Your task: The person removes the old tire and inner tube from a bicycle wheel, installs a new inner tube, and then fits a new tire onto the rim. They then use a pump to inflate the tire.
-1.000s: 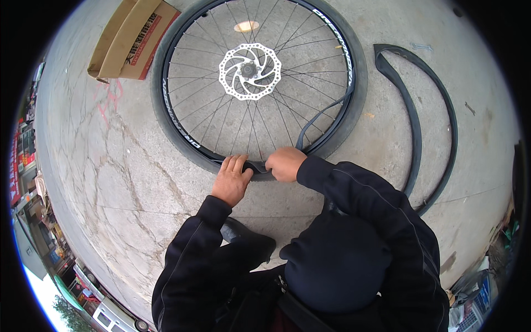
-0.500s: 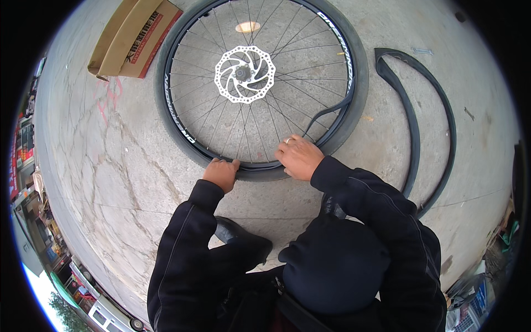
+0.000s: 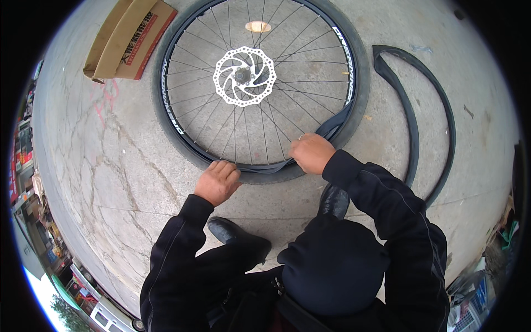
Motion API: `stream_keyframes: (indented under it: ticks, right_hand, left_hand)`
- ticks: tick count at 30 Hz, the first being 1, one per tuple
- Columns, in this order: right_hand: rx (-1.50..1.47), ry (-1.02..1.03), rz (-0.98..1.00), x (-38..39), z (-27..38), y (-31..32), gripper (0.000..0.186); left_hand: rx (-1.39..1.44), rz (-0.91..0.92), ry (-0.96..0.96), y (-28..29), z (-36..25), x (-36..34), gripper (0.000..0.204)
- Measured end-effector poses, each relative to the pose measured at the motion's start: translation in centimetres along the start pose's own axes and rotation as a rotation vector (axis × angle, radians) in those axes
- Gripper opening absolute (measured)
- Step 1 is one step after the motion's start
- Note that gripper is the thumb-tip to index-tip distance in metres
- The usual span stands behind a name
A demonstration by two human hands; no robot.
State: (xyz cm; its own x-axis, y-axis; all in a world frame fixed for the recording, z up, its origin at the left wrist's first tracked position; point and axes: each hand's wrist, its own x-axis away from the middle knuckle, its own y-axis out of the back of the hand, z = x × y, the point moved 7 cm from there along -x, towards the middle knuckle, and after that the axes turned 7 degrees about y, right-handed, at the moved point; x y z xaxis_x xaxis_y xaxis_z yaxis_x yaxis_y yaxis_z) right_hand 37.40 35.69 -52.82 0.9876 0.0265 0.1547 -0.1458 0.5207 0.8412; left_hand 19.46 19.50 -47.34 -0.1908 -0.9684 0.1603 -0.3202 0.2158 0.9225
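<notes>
A bicycle wheel [image 3: 244, 119] with a grey tire [image 3: 362, 110] and a white disc rotor [image 3: 244, 76] lies flat on the concrete. At its near edge, a flattened black inner tube [image 3: 265, 167] runs along the gap between rim and tire, and it bulges inward over the rim at the right. My left hand [image 3: 218, 181] is closed over the tire at the near left, fingertips on the rim side. My right hand [image 3: 313, 153] pinches the inner tube at the near right; its fingertips are partly hidden.
Another length of black tube [image 3: 412, 127] lies curved on the ground at the right, with a small wrench [image 3: 421, 48] beyond it. An open cardboard box [image 3: 128, 41] stands at the far left. My shoes [image 3: 334, 202] are close to the wheel's near side.
The wheel has turned slightly, its near side moving right. My right hand has moved right along the rim, and more tube shows between my hands. The left hand has shifted slightly nearer me.
</notes>
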Motion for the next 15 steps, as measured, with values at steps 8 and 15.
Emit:
stream_keyframes:
  ticks: [8,15]
  right_hand:
    - [-0.098,-0.001,-0.063,1.1,-0.2,0.2,0.009]
    - [-0.083,0.01,-0.069,2.0,0.5,0.0,0.01]
  left_hand:
    - [-0.046,-0.054,0.116,-5.4,-7.8,-2.3,0.05]
    - [-0.151,-0.081,0.199,-6.5,-8.5,-3.1,0.034]
